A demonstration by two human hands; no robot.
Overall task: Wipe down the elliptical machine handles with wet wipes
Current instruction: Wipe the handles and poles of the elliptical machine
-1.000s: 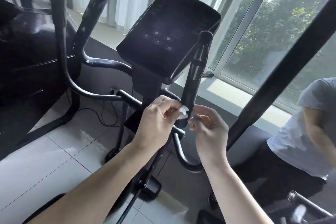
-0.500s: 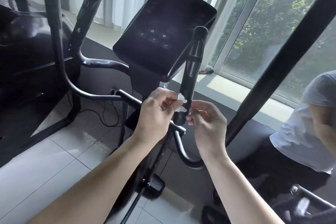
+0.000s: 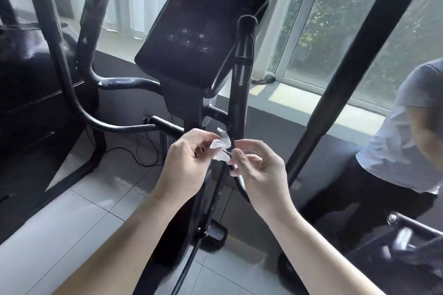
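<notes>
The crumpled white wet wipe [image 3: 221, 147] sits against the lower end of the upright right handle [image 3: 242, 74] of the elliptical, just below the console [image 3: 201, 31]. It is bunched between the two hands. The left hand [image 3: 189, 158] pinches its left side between thumb and curled fingertips. The right hand [image 3: 259, 170] has its fingers loosely curled, with the forefinger tip at the wipe's right edge. Whether that hand actually grips the wipe cannot be told. A second ago the wipe was a small wad showing only at the left fingertips, and the right hand stood apart from it. Now more of it shows, a corner stands up against the handle, and the right fingertips have closed in on it. Both hands remain at the foot of the same handle.
</notes>
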